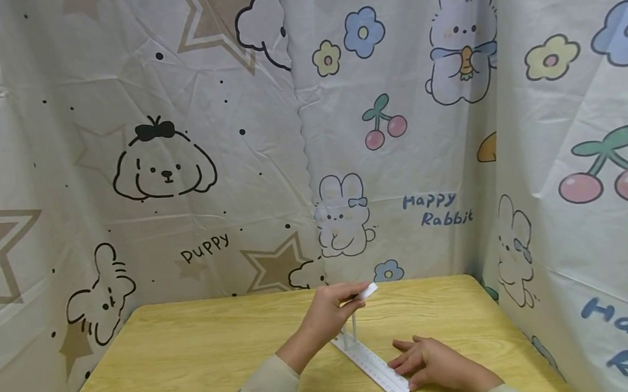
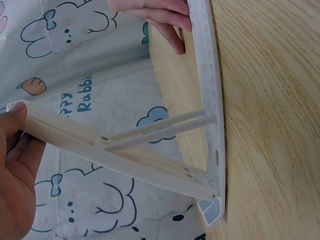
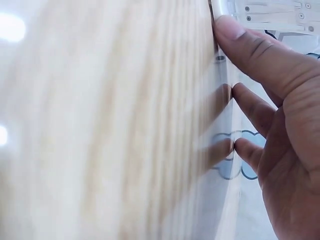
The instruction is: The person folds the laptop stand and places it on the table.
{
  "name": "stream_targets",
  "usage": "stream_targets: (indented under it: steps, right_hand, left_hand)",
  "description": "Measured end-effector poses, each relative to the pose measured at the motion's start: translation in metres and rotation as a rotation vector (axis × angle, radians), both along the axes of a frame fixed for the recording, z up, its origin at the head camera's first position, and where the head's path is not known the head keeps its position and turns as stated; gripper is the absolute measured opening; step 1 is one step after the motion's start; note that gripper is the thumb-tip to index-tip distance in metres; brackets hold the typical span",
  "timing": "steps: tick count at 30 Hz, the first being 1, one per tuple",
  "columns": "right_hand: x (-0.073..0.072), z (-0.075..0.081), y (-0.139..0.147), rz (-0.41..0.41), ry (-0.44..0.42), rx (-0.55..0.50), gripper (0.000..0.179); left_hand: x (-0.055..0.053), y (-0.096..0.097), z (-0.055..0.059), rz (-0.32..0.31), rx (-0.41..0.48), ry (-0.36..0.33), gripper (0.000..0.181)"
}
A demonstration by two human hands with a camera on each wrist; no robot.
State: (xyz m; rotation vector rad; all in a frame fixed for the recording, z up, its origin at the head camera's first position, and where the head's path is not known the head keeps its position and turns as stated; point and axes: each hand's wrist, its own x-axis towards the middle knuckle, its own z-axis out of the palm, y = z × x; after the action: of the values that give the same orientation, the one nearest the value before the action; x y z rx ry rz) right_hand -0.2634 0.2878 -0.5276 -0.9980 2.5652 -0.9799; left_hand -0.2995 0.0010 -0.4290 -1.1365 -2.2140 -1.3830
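Observation:
A white folding plastic stand stands on the table, its long base bar (image 1: 371,368) lying flat and slanting toward the near right. Its upper arm (image 2: 95,154) is hinged at the far end of the base and raised at an angle. Two thin struts (image 2: 165,131) run between arm and base. My left hand (image 1: 324,313) pinches the raised free end of that arm between thumb and fingers. At the near end of the base, my right hand (image 1: 440,363) touches its right edge with thumb and fingers. Two other fingertips rest on the tabletop in the right wrist view.
The wood-grain table (image 1: 194,356) carries the stand. A printed curtain (image 1: 262,163) with puppies, rabbits and cherries hangs behind the table and along its sides.

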Motion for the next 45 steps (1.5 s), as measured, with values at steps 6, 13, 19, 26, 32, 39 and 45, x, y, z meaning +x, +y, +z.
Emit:
stream_targets:
  steps: [6, 13, 19, 26, 32, 39, 45]
  right_hand:
    - [0.003, -0.003, -0.002, -0.035, -0.032, -0.012, 0.034]
    - [0.007, -0.006, -0.010, -0.073, -0.083, -0.051, 0.034]
    - [0.015, -0.007, -0.018, -0.092, -0.050, -0.059, 0.036]
    - [0.020, -0.009, -0.025, -0.103, -0.044, -0.082, 0.038]
    - [0.023, -0.007, -0.032, -0.137, -0.068, -0.081, 0.039]
    - [0.026, -0.003, -0.042, -0.182, -0.087, -0.070, 0.040]
    - [0.028, -0.002, -0.049, -0.180, -0.082, -0.070, 0.037]
  left_hand:
    - [0.001, -0.003, 0.000, -0.024, 0.034, -0.028, 0.035]
    - [0.003, -0.007, -0.001, -0.002, 0.049, -0.018, 0.033]
    - [0.006, -0.010, -0.002, 0.013, 0.075, 0.026, 0.032]
    - [0.007, -0.012, -0.003, 0.050, 0.098, 0.051, 0.029]
    - [0.007, -0.013, -0.006, 0.072, 0.120, 0.085, 0.028]
    - [0.009, -0.014, -0.008, 0.111, 0.159, 0.105, 0.027]
    - [0.011, -0.016, -0.008, 0.146, 0.190, 0.082, 0.025]
